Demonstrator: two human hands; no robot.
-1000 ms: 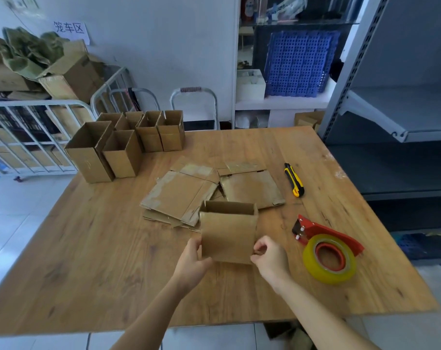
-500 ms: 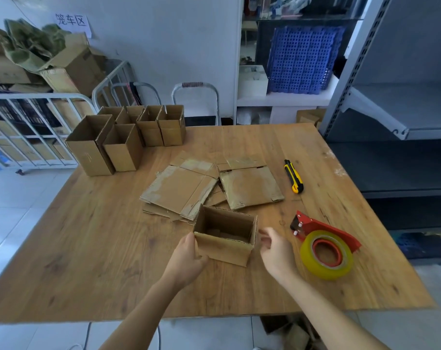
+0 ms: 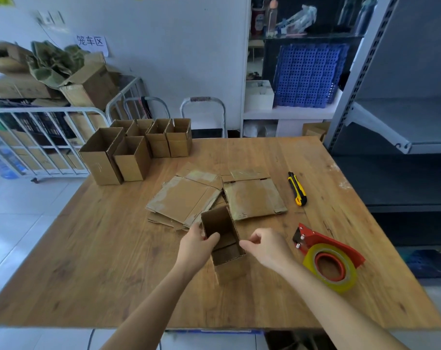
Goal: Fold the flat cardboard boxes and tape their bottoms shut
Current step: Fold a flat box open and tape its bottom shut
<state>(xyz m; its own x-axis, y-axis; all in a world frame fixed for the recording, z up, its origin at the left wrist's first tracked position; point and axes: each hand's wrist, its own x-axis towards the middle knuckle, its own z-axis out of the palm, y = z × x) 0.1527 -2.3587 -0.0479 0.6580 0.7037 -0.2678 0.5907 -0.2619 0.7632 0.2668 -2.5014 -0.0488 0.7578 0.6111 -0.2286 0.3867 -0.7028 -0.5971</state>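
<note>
- Left hand [image 3: 196, 242] grips the open box [image 3: 219, 223] (thumb inside its left wall).
- Right hand [image 3: 267, 248], fingers loosely curled, sits beside the box's rim; whether it is pinching, I cannot tell.

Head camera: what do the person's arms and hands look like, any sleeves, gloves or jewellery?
No sleeve shows on the left forearm or the right forearm; both are bare down to the frame's lower edge. The left hand and right hand wear no gloves, and no watch, bracelet or ring is visible on either.
</note>
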